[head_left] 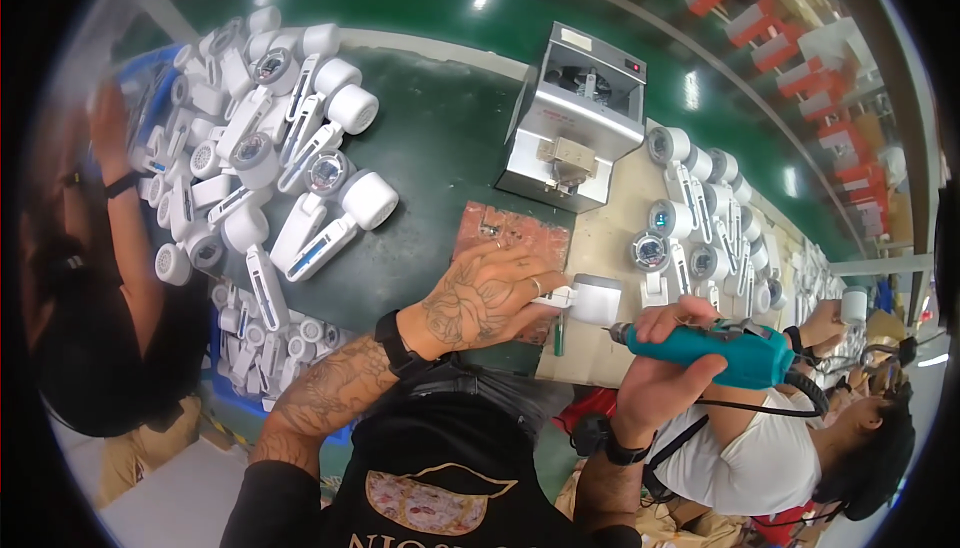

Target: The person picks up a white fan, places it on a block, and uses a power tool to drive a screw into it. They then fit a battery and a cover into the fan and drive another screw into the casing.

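My left hand (490, 298), tattooed and wearing a ring, is closed over the handle of a white drum-headed device (596, 300). The device lies at the right edge of a worn reddish-brown mat (480, 226), its drum pointing right and most of its handle under my fingers. A teal electric screwdriver (735, 355) is gripped in my right hand (672, 368), its bit aimed left, just below the drum. Whether the bit touches the device I cannot tell. A thin green stick (559, 336) lies beside the mat, below the device.
White devices pile up at left (300, 148), above a blue crate of white parts (265, 348). Others stand in rows at right (690, 208). A grey metal machine (575, 118) sits at the far side. Co-workers are at left (115, 248) and right (750, 448). A black cable trails from the screwdriver.
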Demonstrator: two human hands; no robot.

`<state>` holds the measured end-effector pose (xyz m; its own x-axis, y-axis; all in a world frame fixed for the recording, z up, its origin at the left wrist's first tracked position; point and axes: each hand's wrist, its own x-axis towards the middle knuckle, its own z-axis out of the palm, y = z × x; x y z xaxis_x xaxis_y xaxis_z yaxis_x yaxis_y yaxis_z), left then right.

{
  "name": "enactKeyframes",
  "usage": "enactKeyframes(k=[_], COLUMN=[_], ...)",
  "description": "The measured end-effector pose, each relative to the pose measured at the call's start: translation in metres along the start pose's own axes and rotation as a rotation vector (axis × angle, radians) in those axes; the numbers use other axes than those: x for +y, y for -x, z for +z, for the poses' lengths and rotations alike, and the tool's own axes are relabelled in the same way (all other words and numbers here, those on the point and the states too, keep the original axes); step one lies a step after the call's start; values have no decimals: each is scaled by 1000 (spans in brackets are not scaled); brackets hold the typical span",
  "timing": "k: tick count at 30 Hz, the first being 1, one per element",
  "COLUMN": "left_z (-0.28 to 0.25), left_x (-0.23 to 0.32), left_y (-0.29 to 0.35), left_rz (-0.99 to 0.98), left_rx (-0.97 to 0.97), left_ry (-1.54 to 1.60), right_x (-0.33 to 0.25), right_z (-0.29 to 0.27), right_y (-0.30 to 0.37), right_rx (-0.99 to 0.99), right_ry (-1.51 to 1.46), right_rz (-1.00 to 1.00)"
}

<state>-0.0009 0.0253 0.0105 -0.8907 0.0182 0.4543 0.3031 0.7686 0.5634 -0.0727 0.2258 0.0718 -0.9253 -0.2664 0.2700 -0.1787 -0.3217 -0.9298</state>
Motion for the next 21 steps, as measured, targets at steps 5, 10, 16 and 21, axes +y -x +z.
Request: enactKeyframes(k=[5,10,16,21], left_z=[-3,-1,-1,-3], left_x=[2,2,-1,-2], left_y=[2,4,4,4], left_rz=[-14,-27,-48,-9], left_rx=[5,-17,3,-28], left_ry=[-10,-35,35,-9], right_x=[7,16,24,27], right_z=[41,64,62,62], right_y=[-12,-17,-19,-21], right_rx=[-144,-170,-150,-161], right_ry=[-44,12,-36,0], right_rz=[-53,-56,-36,-66])
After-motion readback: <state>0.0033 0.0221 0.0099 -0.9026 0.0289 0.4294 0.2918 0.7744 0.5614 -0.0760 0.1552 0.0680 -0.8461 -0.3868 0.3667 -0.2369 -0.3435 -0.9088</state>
